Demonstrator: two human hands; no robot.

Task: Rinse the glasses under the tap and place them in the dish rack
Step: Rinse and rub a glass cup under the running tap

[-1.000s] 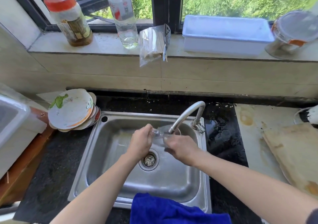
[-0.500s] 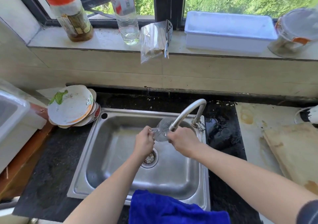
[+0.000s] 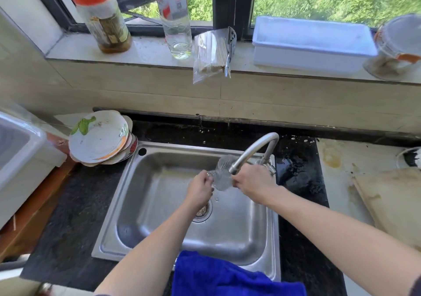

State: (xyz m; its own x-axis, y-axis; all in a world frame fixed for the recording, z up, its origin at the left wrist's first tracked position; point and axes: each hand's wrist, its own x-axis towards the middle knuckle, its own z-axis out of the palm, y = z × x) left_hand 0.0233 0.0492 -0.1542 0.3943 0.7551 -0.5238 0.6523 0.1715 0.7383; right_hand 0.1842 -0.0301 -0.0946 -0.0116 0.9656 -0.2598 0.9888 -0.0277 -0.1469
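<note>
A clear glass point(image 3: 222, 173) is held tilted over the steel sink point(image 3: 159, 204), right at the spout of the curved tap point(image 3: 252, 150). My left hand point(image 3: 200, 190) grips the glass at its left end. My right hand point(image 3: 254, 183) holds its right side, just under the tap's spout. Water drops show in the basin by the drain point(image 3: 202, 211). Whether water runs from the tap is hard to tell. A white plastic rack or bin point(image 3: 20, 150) stands at the far left edge.
Stacked dirty plates point(image 3: 99, 138) sit left of the sink. A blue cloth point(image 3: 230, 275) hangs over the sink's front edge. A wooden board point(image 3: 391, 202) lies at right. The windowsill holds a jar point(image 3: 102, 20), a bottle point(image 3: 175, 18), bagged sticks point(image 3: 211, 54) and a white box point(image 3: 312, 43).
Both hands have lifted the glass from low over the drain up to the tap's spout, and it has been turned between them.
</note>
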